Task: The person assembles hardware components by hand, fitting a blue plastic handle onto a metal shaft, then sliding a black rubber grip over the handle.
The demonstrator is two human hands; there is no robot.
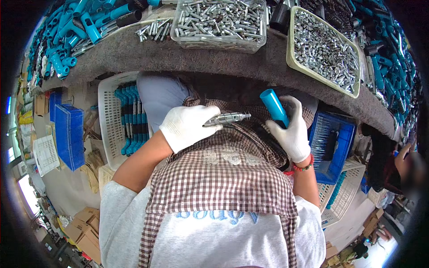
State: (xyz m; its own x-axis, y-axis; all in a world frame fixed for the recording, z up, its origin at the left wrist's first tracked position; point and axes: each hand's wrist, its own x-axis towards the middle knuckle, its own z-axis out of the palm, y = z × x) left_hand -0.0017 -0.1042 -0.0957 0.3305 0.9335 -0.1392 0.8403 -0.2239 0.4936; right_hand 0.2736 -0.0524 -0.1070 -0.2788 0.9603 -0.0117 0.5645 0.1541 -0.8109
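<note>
Both my hands wear white knit gloves and are held over my checked apron. My left hand point(190, 126) is closed around a silver metal mechanism point(227, 118), which points right and has a thin spring-like tip. In my right hand point(288, 129) is a teal tube point(273, 106), gripped at its dark lower end, with its open end up and tilted left. A gap separates the mechanism's tip from the tube. My left fingers hide part of the mechanism.
Ahead, the dark padded bench edge point(214, 60) carries a clear bin point(219, 44) and a cream tray point(292, 49) of metal pins. Teal parts point(60, 27) pile up on both sides. A white crate point(107, 120) stands at left, a blue crate point(344, 156) at right.
</note>
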